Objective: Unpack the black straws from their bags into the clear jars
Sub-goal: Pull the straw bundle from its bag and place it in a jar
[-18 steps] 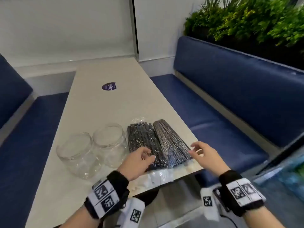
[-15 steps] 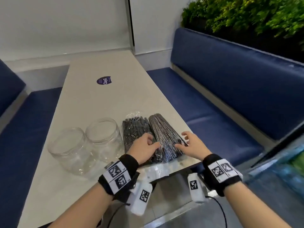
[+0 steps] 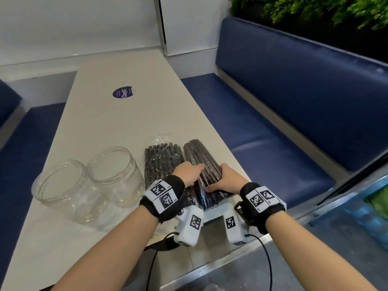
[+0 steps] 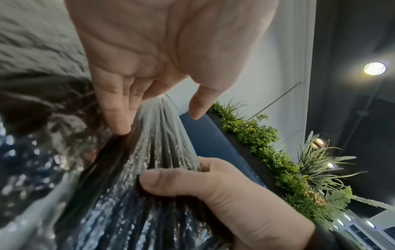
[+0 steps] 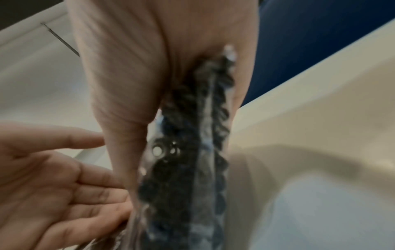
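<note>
Two clear bags of black straws lie side by side near the table's front edge: the left bag point(image 3: 161, 160) and the right bag point(image 3: 199, 156). My right hand point(image 3: 225, 182) grips the right bag point(image 5: 188, 152) at its near end, thumb over the top and fingers round its right side. My left hand point(image 3: 189, 174) touches the same bag point(image 4: 162, 135) on its left side with straight fingers point(image 4: 119, 118) and holds nothing. Two empty clear jars, a nearer one point(image 3: 63, 192) and a farther one point(image 3: 115, 175), stand open to the left of the bags.
The beige table point(image 3: 105, 127) runs away from me, with a purple round sticker point(image 3: 122, 93) on its far half. A blue bench point(image 3: 294, 101) lines the right side, with green plants point(image 3: 315, 9) above it. Another blue seat point(image 3: 12, 160) is on the left.
Both hands have closed in on the right bag. The right hand has taken hold of its near end; the left hand has shifted from the left bag onto the right one.
</note>
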